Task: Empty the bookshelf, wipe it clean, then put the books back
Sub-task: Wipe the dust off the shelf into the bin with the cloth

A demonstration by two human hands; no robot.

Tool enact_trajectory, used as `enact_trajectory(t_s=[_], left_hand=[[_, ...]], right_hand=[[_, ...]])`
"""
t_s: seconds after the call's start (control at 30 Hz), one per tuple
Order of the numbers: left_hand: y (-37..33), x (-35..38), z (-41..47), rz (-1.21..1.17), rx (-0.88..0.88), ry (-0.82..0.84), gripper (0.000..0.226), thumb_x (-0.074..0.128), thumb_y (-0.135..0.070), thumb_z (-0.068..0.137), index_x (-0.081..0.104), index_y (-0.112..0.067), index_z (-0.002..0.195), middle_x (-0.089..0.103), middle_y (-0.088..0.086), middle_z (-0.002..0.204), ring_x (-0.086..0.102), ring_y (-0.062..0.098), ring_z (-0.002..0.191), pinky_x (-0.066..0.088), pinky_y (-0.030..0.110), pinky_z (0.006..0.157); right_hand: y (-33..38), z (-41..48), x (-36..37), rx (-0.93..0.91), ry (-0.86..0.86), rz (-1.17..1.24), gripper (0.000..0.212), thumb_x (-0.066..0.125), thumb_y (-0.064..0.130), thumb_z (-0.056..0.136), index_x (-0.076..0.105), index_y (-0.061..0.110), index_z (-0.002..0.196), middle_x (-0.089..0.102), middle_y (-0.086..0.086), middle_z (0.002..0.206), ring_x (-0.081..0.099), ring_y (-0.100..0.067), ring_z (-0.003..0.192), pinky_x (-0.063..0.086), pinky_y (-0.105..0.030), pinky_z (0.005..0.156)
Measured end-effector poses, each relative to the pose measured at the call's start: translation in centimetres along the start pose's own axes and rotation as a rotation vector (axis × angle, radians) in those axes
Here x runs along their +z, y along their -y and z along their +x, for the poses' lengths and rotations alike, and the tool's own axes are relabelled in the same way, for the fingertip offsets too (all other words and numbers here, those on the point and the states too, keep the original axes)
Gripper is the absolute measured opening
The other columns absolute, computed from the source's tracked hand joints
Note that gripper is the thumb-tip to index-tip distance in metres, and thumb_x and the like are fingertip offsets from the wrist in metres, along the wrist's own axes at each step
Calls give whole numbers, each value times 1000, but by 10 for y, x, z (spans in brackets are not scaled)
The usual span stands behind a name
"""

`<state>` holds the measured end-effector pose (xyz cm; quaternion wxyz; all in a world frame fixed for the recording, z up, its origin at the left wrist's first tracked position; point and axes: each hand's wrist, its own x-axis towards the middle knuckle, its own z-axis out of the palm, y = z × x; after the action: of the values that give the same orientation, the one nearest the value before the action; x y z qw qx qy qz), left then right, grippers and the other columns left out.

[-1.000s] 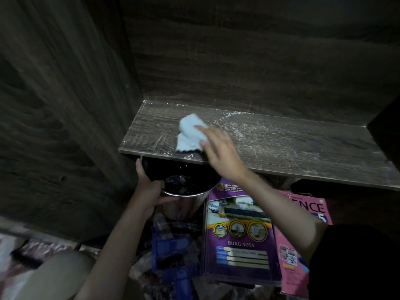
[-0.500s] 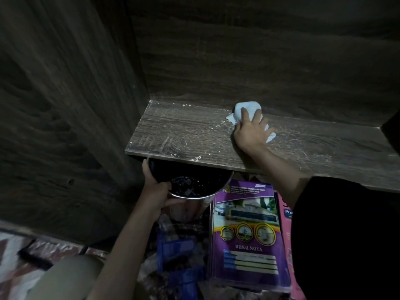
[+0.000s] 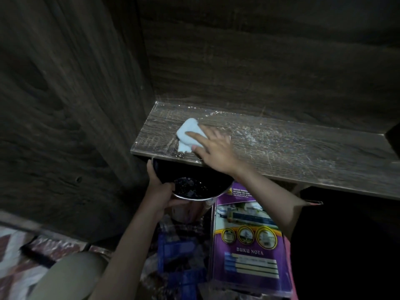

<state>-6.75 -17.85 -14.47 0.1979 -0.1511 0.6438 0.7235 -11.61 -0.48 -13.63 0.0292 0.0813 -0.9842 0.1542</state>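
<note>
Straight fingers of the right hand (image 3: 214, 148) press a pale blue cloth (image 3: 187, 132) flat on the dusty shelf (image 3: 303, 152), near its left end. Left hand (image 3: 160, 191) grips the rim of a metal bin (image 3: 194, 199) just under the shelf's near edge; a purple notebook (image 3: 249, 252) lies right of it.

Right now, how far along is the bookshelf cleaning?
Done: the shelf is emptied, with a notebook below. In hand: the right hand presses a cloth near the left end; the left hand holds a bin under the edge. Left: white dust across the middle, then returning books.
</note>
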Motion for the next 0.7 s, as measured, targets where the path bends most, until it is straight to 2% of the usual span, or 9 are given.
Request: enact_trajectory(t_s=[0.17, 0.23, 0.33, 0.4, 0.5, 0.6, 0.7], left_hand=[[-2, 1, -2, 0, -29, -8, 97, 44, 15, 85, 1, -47, 146, 39, -2, 134, 59, 19, 84, 58, 35, 49], [-2, 1, -2, -1, -28, -10, 96, 41, 17, 85, 2, -47, 145, 40, -1, 133, 59, 20, 84, 55, 32, 45], [-1, -1, -1, -8, -24, -18, 95, 35, 20, 85, 5, -46, 146, 35, 0, 142, 56, 19, 84, 56, 34, 45], [-1, -2, 0, -13, -26, -13, 95, 35, 20, 85, 4, -45, 147, 32, 1, 147, 56, 20, 85, 57, 37, 46], [0, -2, 1, -9, -26, -6, 95, 37, 19, 85, 3, -44, 147, 32, 3, 148, 57, 21, 87, 57, 37, 47], [0, -3, 2, -14, -28, -3, 95, 38, 19, 85, 3, -45, 147, 33, 3, 148, 58, 26, 94, 57, 38, 48], [1, -4, 1, -17, -22, -4, 95, 38, 18, 85, 3, -45, 147, 33, 2, 148, 58, 29, 100, 58, 39, 50]], right_hand=[[4, -31, 9, -150, -69, 41, 41, 39, 37, 98, 45, 38, 138, 33, -3, 153, 34, -29, 128, 26, -44, 97], [2, -39, 8, -173, -85, 167, 40, 41, 34, 95, 52, 33, 134, 43, -4, 146, 40, -27, 126, 30, -44, 98], [-6, -41, -8, -76, -251, 583, 37, 49, 23, 95, 56, 21, 130, 55, -5, 134, 48, -18, 122, 34, -34, 102], [-21, -38, -23, 98, -409, 714, 35, 51, 15, 96, 55, 17, 131, 56, -6, 132, 51, -16, 116, 38, -30, 98], [-48, -32, -28, 321, -539, 524, 36, 48, 18, 97, 54, 16, 133, 54, -13, 134, 50, -29, 122, 38, -39, 103], [-43, -31, -13, 419, -342, 125, 44, 41, 32, 99, 44, 23, 141, 41, -15, 146, 37, -36, 130, 28, -47, 106], [-12, -30, 1, 289, -187, -46, 49, 35, 42, 100, 26, 33, 148, 16, -9, 158, 19, -32, 140, 20, -48, 109]])
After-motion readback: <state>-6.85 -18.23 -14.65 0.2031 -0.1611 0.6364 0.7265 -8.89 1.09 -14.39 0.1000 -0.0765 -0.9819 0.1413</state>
